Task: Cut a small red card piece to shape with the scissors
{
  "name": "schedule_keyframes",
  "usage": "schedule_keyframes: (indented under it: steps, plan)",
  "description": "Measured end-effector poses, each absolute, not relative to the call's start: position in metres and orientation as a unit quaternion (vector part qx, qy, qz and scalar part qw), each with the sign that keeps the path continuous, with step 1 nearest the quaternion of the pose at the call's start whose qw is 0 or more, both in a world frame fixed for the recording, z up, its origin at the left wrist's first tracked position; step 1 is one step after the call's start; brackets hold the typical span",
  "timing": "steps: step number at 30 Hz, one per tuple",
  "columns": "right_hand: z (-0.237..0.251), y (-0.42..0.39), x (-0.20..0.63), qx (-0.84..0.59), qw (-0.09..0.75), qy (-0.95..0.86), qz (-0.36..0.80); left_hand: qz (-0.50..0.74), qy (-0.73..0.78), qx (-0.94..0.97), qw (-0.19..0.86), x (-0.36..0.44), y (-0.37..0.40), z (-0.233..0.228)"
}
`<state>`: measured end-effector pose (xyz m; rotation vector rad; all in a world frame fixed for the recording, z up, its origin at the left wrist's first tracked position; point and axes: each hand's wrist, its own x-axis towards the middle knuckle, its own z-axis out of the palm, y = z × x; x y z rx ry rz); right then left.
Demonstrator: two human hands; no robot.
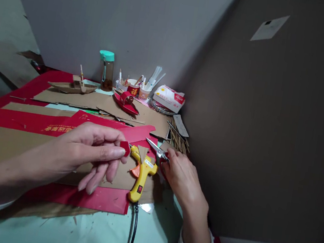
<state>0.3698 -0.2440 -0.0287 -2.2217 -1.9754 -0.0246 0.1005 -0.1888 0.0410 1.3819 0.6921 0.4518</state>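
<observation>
Between thumb and fingertips, my left hand (pixel 96 154) pinches a small cut piece of red card (pixel 124 148); its other fingers hang curled below. My right hand (pixel 183 173) is closed around the handles of the scissors (pixel 158 149), their blades slightly apart and pointing up-left. The fingers hide most of the handles. Lying between my hands is a yellow glue gun (pixel 143 175) with an orange trigger, its nozzle close to the red piece. A small cardboard scrap (pixel 142 153) overlaps the glue gun's top.
Red and brown cardboard sheets (pixel 8 147) cover much of the table. Behind them stand a brown model boat (pixel 71 87), a red model boat (pixel 126 102), a bottle (pixel 107 74) and cups of sticks (pixel 133 88). Cardboard strips (pixel 179 138) lie by the right wall. A black cable (pixel 132 231) runs frontward.
</observation>
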Motion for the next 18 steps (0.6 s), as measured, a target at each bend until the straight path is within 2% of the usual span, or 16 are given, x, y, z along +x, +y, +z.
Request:
schedule_keyframes:
  steps: [4, 7, 13, 15, 18]
  plan:
    - [-0.02, -0.243, 0.366, -0.733, 0.176, -0.657, 0.008, 0.214, 0.312, 0.571, 0.728, 0.096, -0.192, 0.034]
    - [-0.006, -0.244, 0.346, -0.667, 0.261, -0.694, 0.075, 0.189, 0.327, 0.58, 0.722, 0.091, -0.195, 0.027]
    - [0.005, -0.252, 0.299, -0.454, 0.407, -0.697, 0.377, 0.165, 0.356, 0.634, 0.667, 0.08, -0.202, 0.014]
    - [0.005, -0.252, 0.293, -0.432, 0.413, -0.68, 0.425, 0.169, 0.373, 0.645, 0.645, 0.076, -0.205, 0.012]
    - [0.004, -0.25, 0.292, -0.425, 0.379, -0.679, 0.463, 0.182, 0.379, 0.667, 0.615, 0.074, -0.208, 0.01]
